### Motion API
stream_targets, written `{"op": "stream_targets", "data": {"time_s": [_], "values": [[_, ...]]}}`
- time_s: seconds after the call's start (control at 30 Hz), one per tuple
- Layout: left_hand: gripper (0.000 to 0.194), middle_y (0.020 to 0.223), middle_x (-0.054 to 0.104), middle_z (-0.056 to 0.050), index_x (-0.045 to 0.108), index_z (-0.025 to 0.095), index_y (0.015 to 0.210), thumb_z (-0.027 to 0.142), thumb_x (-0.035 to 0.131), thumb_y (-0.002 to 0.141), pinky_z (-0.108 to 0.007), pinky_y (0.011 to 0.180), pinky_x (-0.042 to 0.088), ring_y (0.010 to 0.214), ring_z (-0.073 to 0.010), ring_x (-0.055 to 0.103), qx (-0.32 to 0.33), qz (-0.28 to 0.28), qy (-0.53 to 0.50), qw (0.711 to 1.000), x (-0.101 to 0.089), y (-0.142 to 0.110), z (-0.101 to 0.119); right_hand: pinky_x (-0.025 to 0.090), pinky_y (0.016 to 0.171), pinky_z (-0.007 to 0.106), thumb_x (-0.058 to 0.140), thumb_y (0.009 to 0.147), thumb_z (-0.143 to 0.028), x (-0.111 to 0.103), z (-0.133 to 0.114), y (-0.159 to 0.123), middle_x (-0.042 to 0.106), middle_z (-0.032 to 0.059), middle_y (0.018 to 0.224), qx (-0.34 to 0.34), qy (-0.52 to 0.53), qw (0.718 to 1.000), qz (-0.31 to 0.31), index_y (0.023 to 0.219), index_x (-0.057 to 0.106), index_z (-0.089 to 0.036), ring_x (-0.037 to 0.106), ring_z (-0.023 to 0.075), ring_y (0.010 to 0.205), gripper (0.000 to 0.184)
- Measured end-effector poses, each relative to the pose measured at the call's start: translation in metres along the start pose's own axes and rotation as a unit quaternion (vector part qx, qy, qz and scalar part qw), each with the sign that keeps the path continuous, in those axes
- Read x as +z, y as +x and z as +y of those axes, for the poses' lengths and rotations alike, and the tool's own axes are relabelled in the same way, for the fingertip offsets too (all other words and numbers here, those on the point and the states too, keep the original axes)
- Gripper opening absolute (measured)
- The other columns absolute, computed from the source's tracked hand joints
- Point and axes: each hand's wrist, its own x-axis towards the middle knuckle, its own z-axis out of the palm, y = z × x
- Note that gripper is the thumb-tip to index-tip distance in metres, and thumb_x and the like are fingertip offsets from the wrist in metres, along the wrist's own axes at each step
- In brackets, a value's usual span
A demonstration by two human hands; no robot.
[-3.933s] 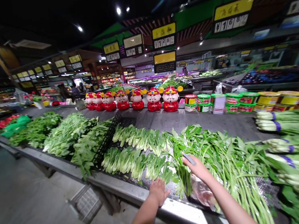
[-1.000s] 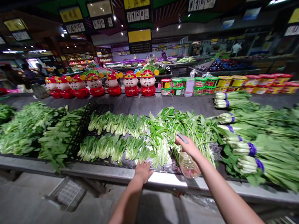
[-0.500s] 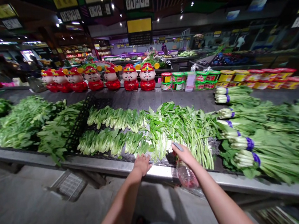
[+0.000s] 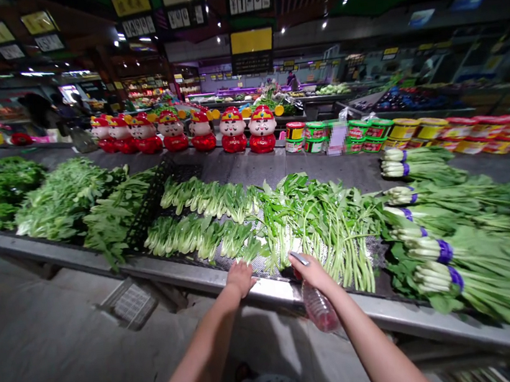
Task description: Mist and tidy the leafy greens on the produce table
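My right hand [image 4: 311, 273] is closed round the top of a clear plastic spray bottle [image 4: 320, 309], which hangs below it over the metal front rim [image 4: 191, 276] of a vegetable stand. The bottle's nozzle points at a pile of long-stemmed leafy greens [image 4: 329, 222]. My left hand [image 4: 239, 277] rests on the rim with its fingers lying flat, just in front of rows of bok choy [image 4: 195, 233].
More greens [image 4: 62, 194] lie to the left, and bundles tied with purple bands [image 4: 432, 252] to the right. Red figurines [image 4: 233, 131] and coloured tubs [image 4: 397, 129] line the back of the stand. Price signs hang above. People stand far off at the left.
The view has shifted slightly to the left. My right hand with the bottle has dropped closer to the rim. My left hand stays on the rim.
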Motion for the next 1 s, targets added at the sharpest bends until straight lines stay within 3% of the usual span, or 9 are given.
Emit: {"op": "stream_targets", "data": {"time_s": [0.17,0.4,0.67,0.83,1.0], "values": [[0.06,0.154,0.041,-0.018,0.041,0.013,0.146,0.047,0.039,0.097,-0.043,0.121,0.012,0.146,-0.0284,0.031,-0.005,-0.014,0.014,1.0,-0.002,0.001,0.003,0.047,0.065,0.036,0.042,0.085,-0.068,0.006,0.004,0.002,0.062,0.0039,0.059,-0.005,-0.013,1.0,-0.021,0.059,0.054,-0.023,0.059,0.0214,0.059,0.053],[0.06,0.152,0.043,-0.02,0.043,0.011,0.144,0.047,0.039,0.097,-0.045,0.121,0.014,0.145,-0.0297,0.032,-0.003,-0.014,0.013,1.0,-0.003,0.001,0.004,0.05,0.076,0.039,0.046,0.085,-0.066,0.012,-0.019,0.005,0.07,0.0078,0.08,-0.057,0.003,0.998,-0.029,0.078,0.064,-0.02,0.064,0.0242,0.077,0.049],[0.054,0.15,0.047,-0.018,0.048,0.014,0.14,0.045,0.041,0.097,-0.043,0.122,0.015,0.144,-0.0275,0.034,-0.003,0.014,-0.002,1.0,0.0,0.0,0.002,0.046,0.065,0.035,0.045,0.086,-0.064,0.03,-0.007,0.001,0.06,0.0024,0.061,-0.044,-0.011,0.998,-0.043,0.065,0.052,-0.023,0.057,0.0213,0.063,0.046],[0.052,0.148,0.05,-0.016,0.052,0.015,0.137,0.046,0.036,0.098,-0.045,0.12,0.02,0.143,-0.0273,0.036,-0.003,0.039,-0.01,0.999,0.002,0.0,0.002,0.048,0.07,0.038,0.043,0.085,-0.066,0.005,0.0,-0.006,0.065,0.0056,0.069,-0.028,0.0,1.0,0.006,0.069,0.057,-0.022,0.061,0.0233,0.068,0.049],[0.055,0.149,0.048,-0.018,0.052,0.012,0.138,0.047,0.035,0.099,-0.05,0.121,0.015,0.146,-0.0286,0.031,0.003,0.066,-0.016,0.998,-0.002,0.004,0.015,0.05,0.081,0.039,0.047,0.081,-0.068,-0.031,0.002,-0.018,0.07,0.0086,0.083,-0.019,0.047,0.997,0.063,0.079,0.065,-0.02,0.065,0.0257,0.083,0.052]]}}
